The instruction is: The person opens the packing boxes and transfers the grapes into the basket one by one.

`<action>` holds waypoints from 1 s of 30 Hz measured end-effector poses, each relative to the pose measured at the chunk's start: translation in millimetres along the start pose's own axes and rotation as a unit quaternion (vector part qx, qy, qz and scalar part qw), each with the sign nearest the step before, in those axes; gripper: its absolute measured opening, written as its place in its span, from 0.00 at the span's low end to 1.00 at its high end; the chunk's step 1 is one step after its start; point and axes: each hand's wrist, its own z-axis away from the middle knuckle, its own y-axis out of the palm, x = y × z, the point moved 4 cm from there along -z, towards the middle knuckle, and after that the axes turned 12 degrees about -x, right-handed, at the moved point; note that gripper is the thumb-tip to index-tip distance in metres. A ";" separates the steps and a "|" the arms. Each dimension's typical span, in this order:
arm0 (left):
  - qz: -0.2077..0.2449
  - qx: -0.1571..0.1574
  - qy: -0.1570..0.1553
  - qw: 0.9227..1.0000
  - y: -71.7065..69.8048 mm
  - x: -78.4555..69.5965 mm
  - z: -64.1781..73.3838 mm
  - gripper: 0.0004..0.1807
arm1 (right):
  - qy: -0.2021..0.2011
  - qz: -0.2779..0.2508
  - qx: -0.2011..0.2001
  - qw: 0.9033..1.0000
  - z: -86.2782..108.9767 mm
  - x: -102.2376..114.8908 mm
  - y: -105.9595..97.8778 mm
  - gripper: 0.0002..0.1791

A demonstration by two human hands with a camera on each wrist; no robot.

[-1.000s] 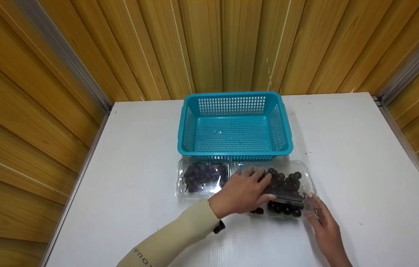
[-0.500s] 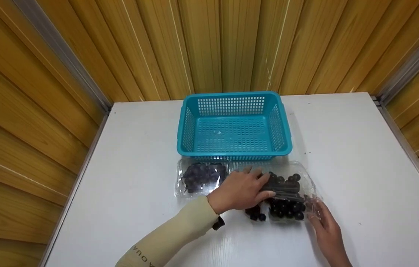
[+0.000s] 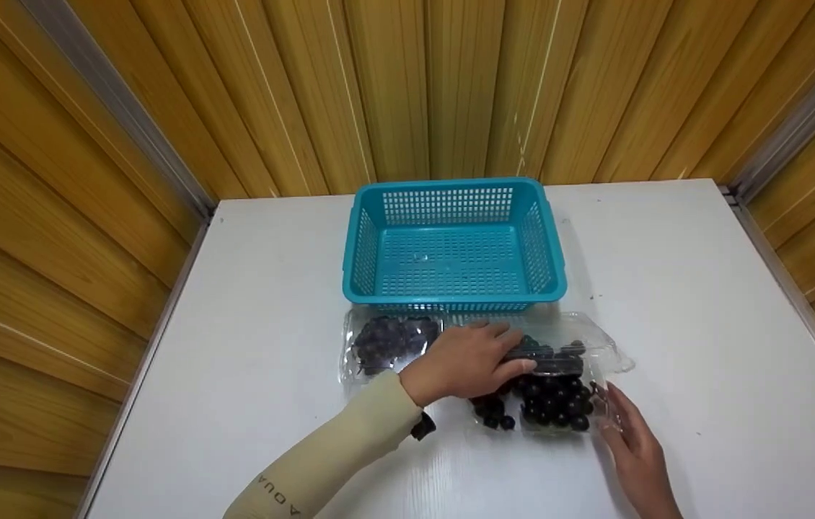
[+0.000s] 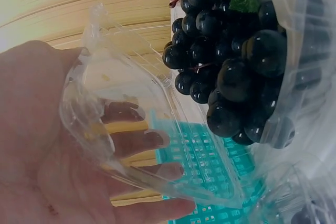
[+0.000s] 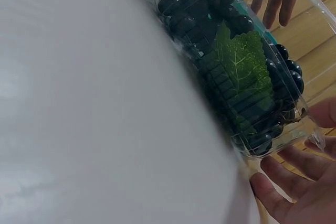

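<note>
A clear plastic clamshell box (image 3: 598,404) of dark grapes (image 3: 555,400) stands with its hinged lid (image 3: 588,339) raised. The left hand (image 3: 476,357) lies on the lid with spread, fairly straight fingers, which show through the clear plastic in the left wrist view. Its thumb lies along the lid's edge. At the box's right end, the right hand (image 3: 635,447) grips the wall between thumb and fingers. A green leaf (image 5: 241,64) shows among the grapes. Left of this box sits a second clear clamshell box (image 3: 346,360) with dark grapes inside.
A turquoise plastic basket (image 3: 454,298) with slotted walls stands just behind both boxes on the white table (image 3: 256,346). Yellow wood-patterned panels (image 3: 407,94) rise at the back and sides.
The lid has lifted and swung back, away from the person, with the left hand on it. More grapes show along the front. The right hand has barely moved on the box's end.
</note>
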 end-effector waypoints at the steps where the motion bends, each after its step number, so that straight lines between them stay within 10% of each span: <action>1: 0.004 0.002 -0.001 1.000 -0.1 0.4 -0.6 0.34 | -0.002 -0.003 -0.003 1.000 0.7 -0.2 0.0 0.31; 30: 0.063 0.000 -0.009 0.998 -4.0 10.8 -20.0 0.33 | -0.028 -0.059 -0.006 0.998 3.2 -3.3 1.6 0.29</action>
